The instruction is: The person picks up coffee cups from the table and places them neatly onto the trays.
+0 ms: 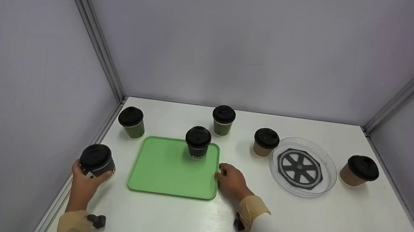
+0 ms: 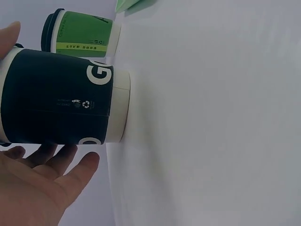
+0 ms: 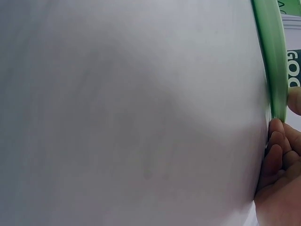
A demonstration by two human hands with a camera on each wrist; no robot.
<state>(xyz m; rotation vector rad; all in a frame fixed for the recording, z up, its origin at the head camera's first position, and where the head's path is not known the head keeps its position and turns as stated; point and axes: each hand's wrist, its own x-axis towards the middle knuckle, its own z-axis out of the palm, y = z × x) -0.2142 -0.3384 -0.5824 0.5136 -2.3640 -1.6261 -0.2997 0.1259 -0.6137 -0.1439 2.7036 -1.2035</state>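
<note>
My left hand [image 1: 84, 185] is around a dark paper coffee cup [image 2: 56, 99] with a black lid, thumb on one side and fingers on the other. This cup stands upright on the table, left of a green tray [image 1: 173, 179]. At the tray's right edge, my right hand [image 1: 232, 181] pinches the rim. In the right wrist view the thumb [image 3: 294, 100] lies over the tray's rim [image 3: 277, 56], with the other fingers curled below it. A second dark cup [image 1: 198, 142] with a black lid stands upright on the tray, near its back right corner.
Green cups [image 1: 134, 127] [image 1: 222, 128] with black lids stand behind the tray. To the right, a round clear dish [image 1: 330, 175] with a dark wheel-like pattern lies between two brown lidded cups [image 1: 263, 149] [image 1: 350, 176]. Walls enclose the white table [image 1: 170, 222] at the back and sides.
</note>
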